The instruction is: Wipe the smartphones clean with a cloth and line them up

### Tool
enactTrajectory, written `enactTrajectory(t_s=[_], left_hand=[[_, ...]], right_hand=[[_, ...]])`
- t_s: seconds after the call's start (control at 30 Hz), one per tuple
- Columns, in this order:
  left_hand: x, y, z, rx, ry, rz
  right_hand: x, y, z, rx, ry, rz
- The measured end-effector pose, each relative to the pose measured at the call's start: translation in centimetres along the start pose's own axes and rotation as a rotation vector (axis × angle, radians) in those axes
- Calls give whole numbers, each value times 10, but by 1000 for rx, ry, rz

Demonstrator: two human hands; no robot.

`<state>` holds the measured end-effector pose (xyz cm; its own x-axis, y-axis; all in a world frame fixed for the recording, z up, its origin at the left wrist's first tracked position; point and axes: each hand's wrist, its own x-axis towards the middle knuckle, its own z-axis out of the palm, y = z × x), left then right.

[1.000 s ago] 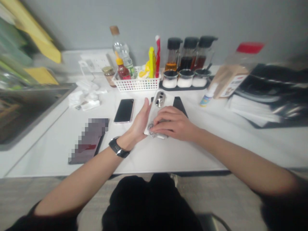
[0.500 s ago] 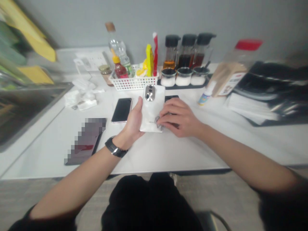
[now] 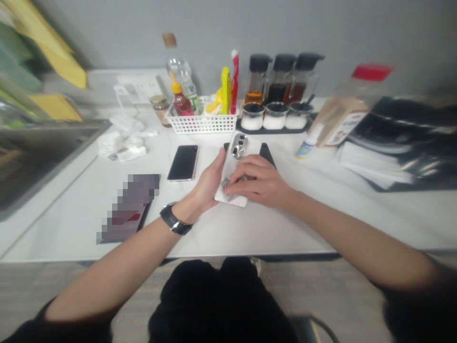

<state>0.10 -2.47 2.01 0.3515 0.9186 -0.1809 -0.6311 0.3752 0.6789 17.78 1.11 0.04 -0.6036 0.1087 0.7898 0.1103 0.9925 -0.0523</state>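
The white phone (image 3: 231,167) has swung from nearly straight to leaning right at its top, and sits lower. More of the black object (image 3: 267,155) beyond it shows.

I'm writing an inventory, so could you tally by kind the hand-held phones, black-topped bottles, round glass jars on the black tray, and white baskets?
Held white phone: 1
Black-topped bottles: 3
Round glass jars: 3
White basket: 1
Total: 8

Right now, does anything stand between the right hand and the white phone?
No visible obstacle: the right hand is at the white phone. The grey patch by its fingertips is too blurred to identify.
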Motion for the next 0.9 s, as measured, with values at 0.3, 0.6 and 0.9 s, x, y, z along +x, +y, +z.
enactTrajectory(t_s=[0.3, 0.6, 0.9], left_hand=[[-2, -2, -5, 117, -135, -226], [-2, -1, -2, 137, -172, -207], [1, -1, -3, 75, -35, -8]], right_hand=[[-4, 12, -13, -70, 192, 278], [-1, 17, -17, -197, 199, 269], [2, -4, 3, 58, -9, -18]])
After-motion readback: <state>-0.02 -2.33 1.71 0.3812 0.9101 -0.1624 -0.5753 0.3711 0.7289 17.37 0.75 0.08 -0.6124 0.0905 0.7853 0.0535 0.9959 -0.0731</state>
